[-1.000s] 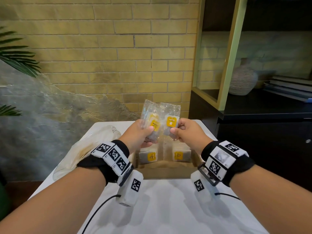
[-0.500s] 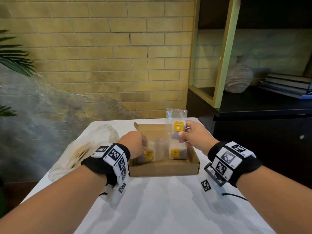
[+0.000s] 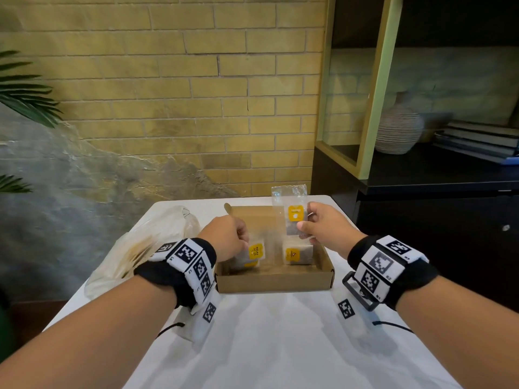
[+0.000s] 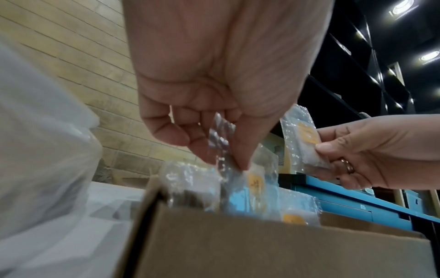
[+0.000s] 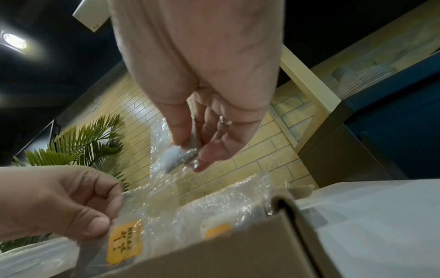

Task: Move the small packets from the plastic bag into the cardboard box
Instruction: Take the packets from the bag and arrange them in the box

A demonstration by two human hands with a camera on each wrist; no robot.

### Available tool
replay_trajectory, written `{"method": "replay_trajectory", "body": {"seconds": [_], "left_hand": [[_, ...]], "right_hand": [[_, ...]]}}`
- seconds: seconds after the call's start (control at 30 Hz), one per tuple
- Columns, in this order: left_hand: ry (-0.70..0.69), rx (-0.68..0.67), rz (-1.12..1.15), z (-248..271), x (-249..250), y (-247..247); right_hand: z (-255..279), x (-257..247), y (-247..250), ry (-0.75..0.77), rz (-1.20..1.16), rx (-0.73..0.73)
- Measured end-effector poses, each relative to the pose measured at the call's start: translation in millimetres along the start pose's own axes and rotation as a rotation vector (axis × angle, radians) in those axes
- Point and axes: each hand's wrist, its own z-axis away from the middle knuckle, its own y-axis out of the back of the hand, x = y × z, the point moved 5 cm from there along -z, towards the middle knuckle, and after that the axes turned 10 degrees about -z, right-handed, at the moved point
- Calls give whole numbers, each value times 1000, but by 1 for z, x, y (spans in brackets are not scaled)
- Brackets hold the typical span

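An open cardboard box [image 3: 275, 283] sits mid-table with clear packets bearing yellow labels inside. My left hand [image 3: 229, 238] is low inside the box's left side and pinches a packet [image 3: 256, 251] by its top edge; the same packet [image 4: 252, 183] hangs from my fingers in the left wrist view, its yellow label [image 5: 125, 243] readable in the right wrist view. My right hand [image 3: 323, 227] holds another packet [image 3: 292, 211] upright above the box's right side, over a packet [image 3: 296, 252] lying there. The crumpled plastic bag [image 3: 146, 248] lies left of the box.
The white table [image 3: 280, 346] stretches toward me from the box. A brick wall stands behind it, a palm plant [image 3: 25, 96] at far left, and a dark cabinet with shelf, vase [image 3: 397, 127] and books at right.
Both hands came down from in front of the wall toward the box. The left hand lowered its packet into the box's left side; the right hand still holds its packet above the right side.
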Motion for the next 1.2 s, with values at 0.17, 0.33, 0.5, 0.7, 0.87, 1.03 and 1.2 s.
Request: {"method": "replay_trajectory", "body": {"seconds": [0.17, 0.33, 0.5, 0.7, 0.87, 1.03, 1.2], "left_hand": [[18, -27, -80, 1, 6, -7], [-6, -24, -194, 2, 8, -14], [-18, -4, -274, 2, 4, -15], [6, -62, -269, 0, 4, -18], [15, -47, -305, 3, 4, -20], [28, -54, -328, 4, 6, -22], [10, -93, -262, 2, 5, -23]], "right_hand": [[-1, 1, 3, 11, 47, 0], [-2, 3, 7, 14, 95, 19], [-1, 6, 7, 14, 82, 7], [0, 6, 3, 39, 92, -12], [1, 7, 2, 38, 157, -9], [0, 10, 1, 26, 230, -9], [0, 11, 2, 27, 250, -11]]}}
